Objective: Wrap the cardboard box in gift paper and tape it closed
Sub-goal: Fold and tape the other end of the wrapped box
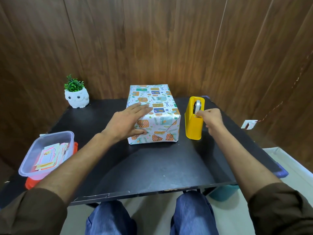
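Note:
A box wrapped in white patterned gift paper (157, 106) stands in the middle of the black table (152, 163). My left hand (128, 121) lies flat on the box's top near its left front corner, fingers straight, thumb down the front face. Right of the box stands a yellow tape dispenser (193, 126) with a roll of tape (197, 106) in it. My right hand (211, 118) is at the dispenser's top, with thumb and forefinger pinching the tape end at the cutter.
A clear plastic tub of paper cards (42, 160) sits on a red lid at the table's left front. A white owl pot with a small green plant (76, 97) stands at the back left. Wood panel walls close in behind. My knees are under the table's front edge.

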